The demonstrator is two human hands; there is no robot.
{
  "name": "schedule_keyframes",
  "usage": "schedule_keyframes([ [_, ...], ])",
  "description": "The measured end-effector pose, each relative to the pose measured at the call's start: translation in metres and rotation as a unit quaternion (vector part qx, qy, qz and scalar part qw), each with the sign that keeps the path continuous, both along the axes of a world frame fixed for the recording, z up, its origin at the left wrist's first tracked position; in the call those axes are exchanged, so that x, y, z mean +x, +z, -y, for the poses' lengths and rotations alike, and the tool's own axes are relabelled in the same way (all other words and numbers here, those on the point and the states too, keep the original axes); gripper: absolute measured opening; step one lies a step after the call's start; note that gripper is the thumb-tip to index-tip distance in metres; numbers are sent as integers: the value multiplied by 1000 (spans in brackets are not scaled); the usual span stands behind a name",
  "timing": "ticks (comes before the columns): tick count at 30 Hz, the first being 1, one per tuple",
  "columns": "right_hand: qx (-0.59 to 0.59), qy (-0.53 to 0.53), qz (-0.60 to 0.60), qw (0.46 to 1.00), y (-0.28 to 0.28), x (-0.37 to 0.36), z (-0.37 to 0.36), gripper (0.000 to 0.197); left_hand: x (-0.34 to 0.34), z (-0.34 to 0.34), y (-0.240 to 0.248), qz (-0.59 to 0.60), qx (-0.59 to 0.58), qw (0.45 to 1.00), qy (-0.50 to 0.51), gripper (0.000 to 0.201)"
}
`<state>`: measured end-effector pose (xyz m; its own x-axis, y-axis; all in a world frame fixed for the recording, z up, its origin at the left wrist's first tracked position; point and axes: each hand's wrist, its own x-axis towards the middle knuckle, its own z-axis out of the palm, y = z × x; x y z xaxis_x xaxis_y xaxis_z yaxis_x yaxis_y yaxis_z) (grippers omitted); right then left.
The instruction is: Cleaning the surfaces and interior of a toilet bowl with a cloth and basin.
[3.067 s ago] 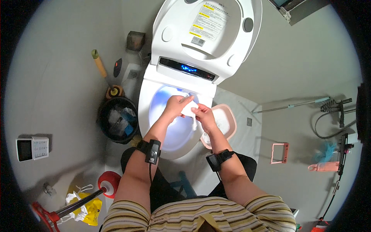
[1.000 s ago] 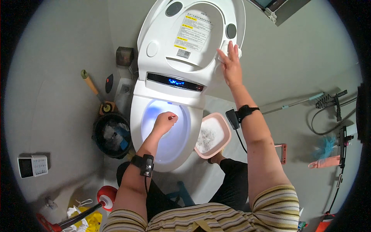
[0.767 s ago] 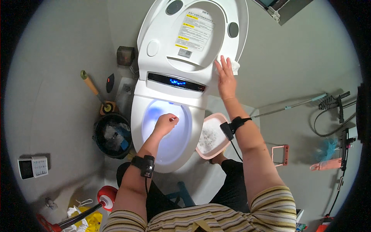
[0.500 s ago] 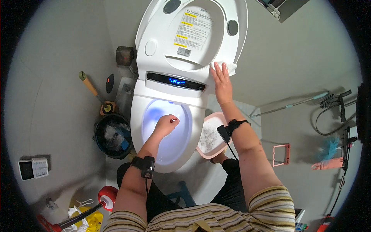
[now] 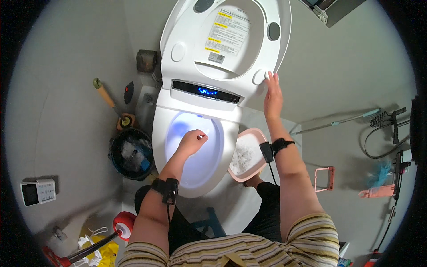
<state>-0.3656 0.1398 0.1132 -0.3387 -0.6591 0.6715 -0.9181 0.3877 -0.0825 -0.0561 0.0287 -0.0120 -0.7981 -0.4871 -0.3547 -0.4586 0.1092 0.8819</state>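
A white toilet (image 5: 231, 147) stands in front of me with its seat and lid (image 5: 181, 33) raised. My right hand (image 5: 273, 99) is at the right edge of the raised seat, beside a round white pad (image 5: 259, 77). Its fingers are stretched and close together over the edge, with a scrap of white wipe (image 5: 267, 75) showing at the fingertips; the rest is hidden. My left hand (image 5: 191, 143) hovers over the lit bowl (image 5: 195, 171), fingers loosely curled, and nothing shows in it. Between the hands lies a dark display strip (image 5: 207, 92) with blue lights.
Right of the toilet sits a pink basin (image 5: 259, 170) of foamy water. A dark bin (image 5: 116, 160) with plastic in it and a wooden-handled brush (image 5: 105, 95) stand left. A red plunger (image 5: 125, 222) is near my left arm. A pole (image 5: 338, 122) leans along the right wall.
My right hand has slid right, off the seat's face to its outer edge, uncovering the round pad; the wipe shows less. My left hand stays over the bowl. The view has shifted slightly.
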Motion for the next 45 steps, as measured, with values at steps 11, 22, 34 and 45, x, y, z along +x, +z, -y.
schedule_keyframes([
  [11, -115, -64, 81, 988, -48, 47, 30, 75, -4, -2, -3, -3, 7, 1000, -7, 34],
  [22, -293, -88, 267, 914, -71, 93, 45, 61, 9, 12, -11, -25, -43, 999, 6, 32],
  [34, -267, -348, 249, 863, -68, 78, 53, 21, 18, 20, 0, -63, -14, 997, 33, 30],
  [45, -185, -239, 556, 774, -96, 149, 201, 40, 45, 35, 2, 1, -81, 994, 70, 28],
])
